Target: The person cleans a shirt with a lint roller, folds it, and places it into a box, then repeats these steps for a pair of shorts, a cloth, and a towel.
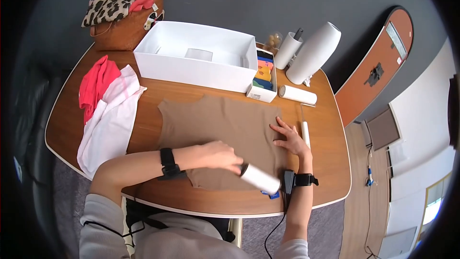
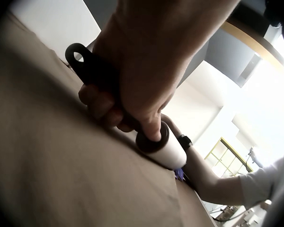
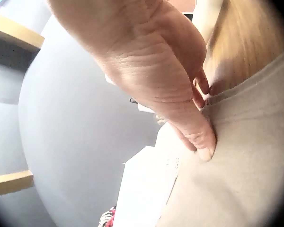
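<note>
In the head view, the left hand (image 1: 218,155) is grasping the lint roller (image 1: 259,178), and its white cylinder is looking blurred above the near right corner of the brown garment (image 1: 215,120). The garment is lying spread on the table (image 1: 330,163). The right hand (image 1: 292,141) is resting on its right edge, fingers spread, gripping nothing. If this hand is pressing too lightly, a sticky roller may be dragging the cloth into folds. The wooden table is also bearing a white box (image 1: 196,73); a dark grey wall (image 1: 215,0) is standing behind.

In the left wrist view, fingers are curling round the dark handle (image 2: 87,71); whether the cylinder is touching cloth, I cannot tell. A tilted cylinder could be rolling unevenly.

In the right wrist view, fingertips (image 3: 206,152) are touching the cloth, beside bare wood.
</note>
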Demonstrator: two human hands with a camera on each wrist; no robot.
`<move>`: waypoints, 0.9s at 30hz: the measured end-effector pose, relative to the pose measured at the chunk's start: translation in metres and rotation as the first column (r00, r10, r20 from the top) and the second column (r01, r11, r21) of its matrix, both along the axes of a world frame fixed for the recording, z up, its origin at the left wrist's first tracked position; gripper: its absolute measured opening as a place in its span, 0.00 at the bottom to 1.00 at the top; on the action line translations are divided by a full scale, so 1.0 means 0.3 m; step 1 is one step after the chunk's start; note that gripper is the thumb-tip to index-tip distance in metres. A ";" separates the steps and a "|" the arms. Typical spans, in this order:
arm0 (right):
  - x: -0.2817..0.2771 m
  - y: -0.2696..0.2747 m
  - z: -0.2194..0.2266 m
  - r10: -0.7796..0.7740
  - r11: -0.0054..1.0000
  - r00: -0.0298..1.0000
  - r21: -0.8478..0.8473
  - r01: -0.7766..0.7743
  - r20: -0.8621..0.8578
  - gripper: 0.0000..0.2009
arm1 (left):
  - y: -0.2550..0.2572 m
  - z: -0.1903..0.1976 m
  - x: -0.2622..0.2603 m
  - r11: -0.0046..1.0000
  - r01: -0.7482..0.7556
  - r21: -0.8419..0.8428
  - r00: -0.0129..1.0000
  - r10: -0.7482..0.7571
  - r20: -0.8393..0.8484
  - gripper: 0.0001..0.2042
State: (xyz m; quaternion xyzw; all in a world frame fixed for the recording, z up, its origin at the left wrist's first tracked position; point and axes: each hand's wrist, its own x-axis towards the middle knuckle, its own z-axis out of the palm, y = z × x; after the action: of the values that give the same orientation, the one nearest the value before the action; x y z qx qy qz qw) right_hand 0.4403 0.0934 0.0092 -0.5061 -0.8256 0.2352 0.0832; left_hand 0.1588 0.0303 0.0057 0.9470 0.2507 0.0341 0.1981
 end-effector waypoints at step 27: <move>-0.007 -0.024 -0.014 -0.008 0.999 0.991 -0.054 0.001 -0.137 0.31 | 0.064 0.018 -0.331 0.862 -0.500 -0.084 0.855 0.507 0.109 0.18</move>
State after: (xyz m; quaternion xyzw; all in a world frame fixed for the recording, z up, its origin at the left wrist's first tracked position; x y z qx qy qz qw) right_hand 0.4380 0.0863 0.0050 -0.4926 -0.8101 0.2915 0.1265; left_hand 0.0594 0.0496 0.0111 0.8388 0.4772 0.1385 0.2227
